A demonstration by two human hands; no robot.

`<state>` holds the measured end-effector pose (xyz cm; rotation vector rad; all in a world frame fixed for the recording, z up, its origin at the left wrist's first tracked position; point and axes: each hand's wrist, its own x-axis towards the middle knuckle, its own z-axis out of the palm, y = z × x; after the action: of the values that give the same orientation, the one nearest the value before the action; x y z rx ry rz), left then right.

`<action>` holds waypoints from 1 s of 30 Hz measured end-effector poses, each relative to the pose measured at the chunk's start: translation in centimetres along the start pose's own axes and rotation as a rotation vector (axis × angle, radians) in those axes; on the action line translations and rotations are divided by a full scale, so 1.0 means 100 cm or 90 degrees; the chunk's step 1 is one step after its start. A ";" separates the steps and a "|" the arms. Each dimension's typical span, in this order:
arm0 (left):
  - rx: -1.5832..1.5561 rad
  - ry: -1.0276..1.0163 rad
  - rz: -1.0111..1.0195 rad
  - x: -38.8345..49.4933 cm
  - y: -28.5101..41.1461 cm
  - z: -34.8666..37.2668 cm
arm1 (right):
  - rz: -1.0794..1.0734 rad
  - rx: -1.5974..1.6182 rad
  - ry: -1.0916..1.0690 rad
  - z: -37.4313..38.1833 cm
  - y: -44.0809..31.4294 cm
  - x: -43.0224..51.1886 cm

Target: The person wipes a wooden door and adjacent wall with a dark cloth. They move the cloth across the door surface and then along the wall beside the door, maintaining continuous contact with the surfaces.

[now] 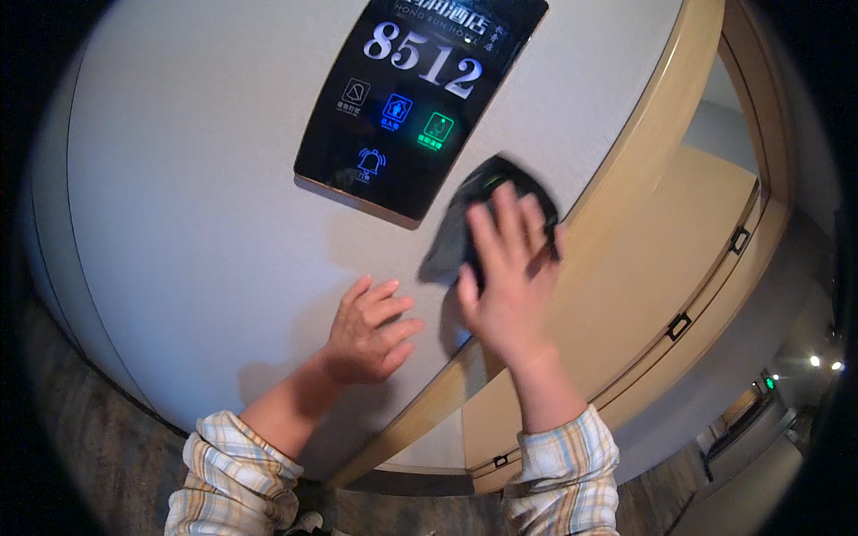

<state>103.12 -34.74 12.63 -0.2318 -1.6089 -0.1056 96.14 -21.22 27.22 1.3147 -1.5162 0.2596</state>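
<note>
A dark cloth [446,244], blurred, lies under and beside the spread fingers of my right hand [513,275], just right of a glossy black wall panel. Whether the fingers grip the cloth or only press on it cannot be told. The touch panel [395,154] has lit digits, a lit bell symbol and blue and green icons. Below it, my left hand [375,331] is held with bent, parted fingers and nothing in it, in front of the pale wall [201,201]. Both forearms wear rolled plaid sleeves.
A light wooden door frame [633,167] runs diagonally right of the cloth. Beyond it is a wooden surface with black metal fittings [679,326]. The dark patterned floor [94,429] shows below, and a corridor with ceiling lights [814,361] recedes at the lower right.
</note>
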 end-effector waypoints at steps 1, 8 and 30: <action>0.019 -0.002 -0.022 -0.001 -0.003 -0.005 | 0.034 -0.033 0.034 -0.002 0.004 0.010; 0.140 0.066 -0.113 0.007 -0.034 -0.042 | 0.106 0.064 -0.036 0.018 -0.019 -0.002; 0.089 0.019 -0.085 -0.003 -0.052 -0.075 | 0.280 0.155 -0.005 0.064 -0.090 -0.079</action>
<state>109.38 -41.42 13.07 -0.0151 -1.5938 -0.0977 98.54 -24.56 14.31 1.1514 -1.8139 0.7381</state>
